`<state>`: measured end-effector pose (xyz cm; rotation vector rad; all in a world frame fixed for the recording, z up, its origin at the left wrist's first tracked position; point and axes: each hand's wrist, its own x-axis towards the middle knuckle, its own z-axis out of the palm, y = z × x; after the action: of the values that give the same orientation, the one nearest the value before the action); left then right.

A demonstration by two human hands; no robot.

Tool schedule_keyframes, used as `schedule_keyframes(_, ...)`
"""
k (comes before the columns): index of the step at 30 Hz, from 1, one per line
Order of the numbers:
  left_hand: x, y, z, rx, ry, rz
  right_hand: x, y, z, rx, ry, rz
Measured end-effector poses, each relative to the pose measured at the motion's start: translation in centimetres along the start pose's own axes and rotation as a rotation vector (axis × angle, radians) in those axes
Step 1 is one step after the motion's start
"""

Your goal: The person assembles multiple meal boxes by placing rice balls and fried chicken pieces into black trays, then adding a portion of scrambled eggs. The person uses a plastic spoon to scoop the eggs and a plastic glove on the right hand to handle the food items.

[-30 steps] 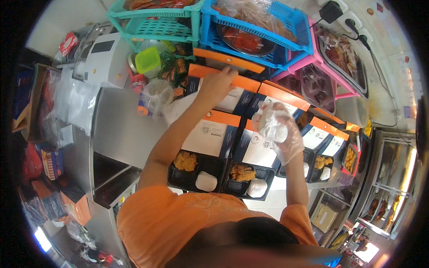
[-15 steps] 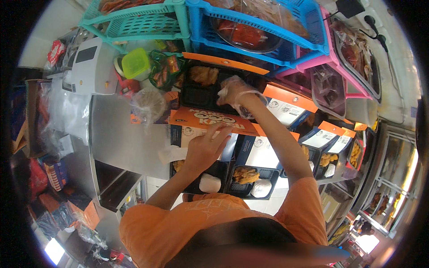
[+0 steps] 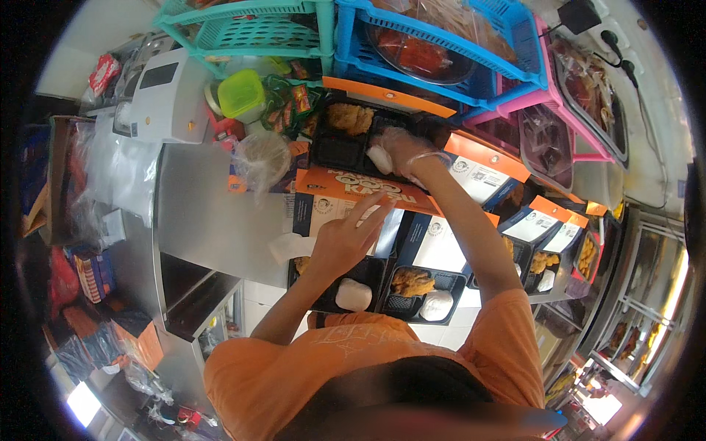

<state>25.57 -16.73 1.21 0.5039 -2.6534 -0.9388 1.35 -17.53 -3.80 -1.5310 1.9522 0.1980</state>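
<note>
My right hand point(image 3: 408, 151), in a clear plastic glove, holds a white rice ball point(image 3: 379, 159) down in a compartment of an open black meal tray point(image 3: 334, 151). A piece of fried chicken point(image 3: 350, 117) lies in the tray's far compartment. My left hand point(image 3: 353, 237) rests flat, fingers spread, on that box's orange and dark blue lid point(image 3: 346, 187), which lies folded open toward me. Just below my left wrist sit two more open trays, each with chicken and rice point(image 3: 354, 295).
Teal point(image 3: 243, 29), blue point(image 3: 441, 44) and pink point(image 3: 566, 88) baskets of food stand at the back. A green-lidded tub point(image 3: 240, 94), a white machine point(image 3: 165, 99) and a clear plastic bag point(image 3: 262, 158) sit left. Several open meal boxes point(image 3: 544, 250) line the steel counter point(image 3: 198, 220) to the right.
My gloved right hand carried the rice ball from the right over to the far tray. My left hand drew back from the far boxes and came down on the open lid.
</note>
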Motion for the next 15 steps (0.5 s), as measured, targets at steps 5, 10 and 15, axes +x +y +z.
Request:
schedule_keyframes(5,0.0,0.2,-0.1,-0.010,-0.004,-0.015,1.2,0.3,0.9,0.105,0.041,0.090)
schedule_keyframes(10,-0.3,0.4,-0.4,-0.005,-0.021,-0.048,0.9,-0.4,-0.2,-0.149,-0.057,0.133)
schedule_keyframes(15,-3.0,-3.1,-0.7,0.053,0.735,-0.127,0.5,-3.7,-3.9,-0.060,0.202,-0.103)
